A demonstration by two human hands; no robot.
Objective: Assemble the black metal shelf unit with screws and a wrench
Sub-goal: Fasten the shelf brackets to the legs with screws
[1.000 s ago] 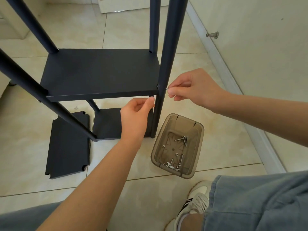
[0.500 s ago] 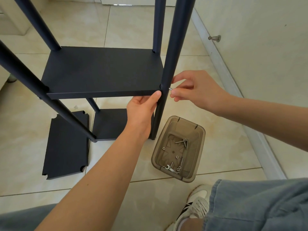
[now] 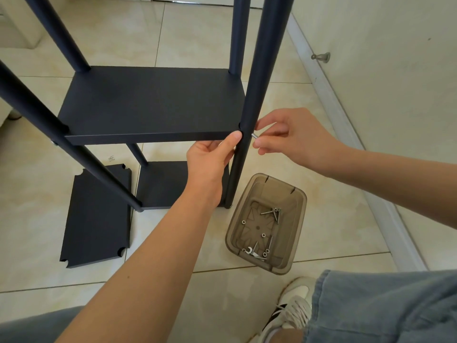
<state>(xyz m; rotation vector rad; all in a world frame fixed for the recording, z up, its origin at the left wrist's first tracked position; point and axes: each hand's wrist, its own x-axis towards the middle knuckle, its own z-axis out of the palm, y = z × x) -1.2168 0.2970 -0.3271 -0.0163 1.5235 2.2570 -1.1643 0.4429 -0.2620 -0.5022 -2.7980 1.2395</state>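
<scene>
Nearest the camera, a white shoe (image 3: 289, 310) stands on the tiled floor (image 3: 333, 219) below a denim trouser leg. Just beyond it a translucent brown bin (image 3: 298, 219) sits on the floor, near the foot of the front right post (image 3: 249, 107). The bin holds loose screws (image 3: 269, 211), several small ring-shaped washers or nuts, and a small flat wrench (image 3: 249, 251) at its near end. A loose shelf panel (image 3: 96, 219) lies flat on the floor to the left, beside the lower shelf (image 3: 163, 184). The left hand (image 3: 210, 159) grips the front right corner of the upper shelf (image 3: 153, 105), thumb on the front edge and fingers curled underneath. The right hand (image 3: 294, 134) pinches a single screw (image 3: 254, 136) between thumb and fingertips, its tip against the right side of the front right post at shelf level. A metal doorstop (image 3: 321, 57) projects from the far wall.
</scene>
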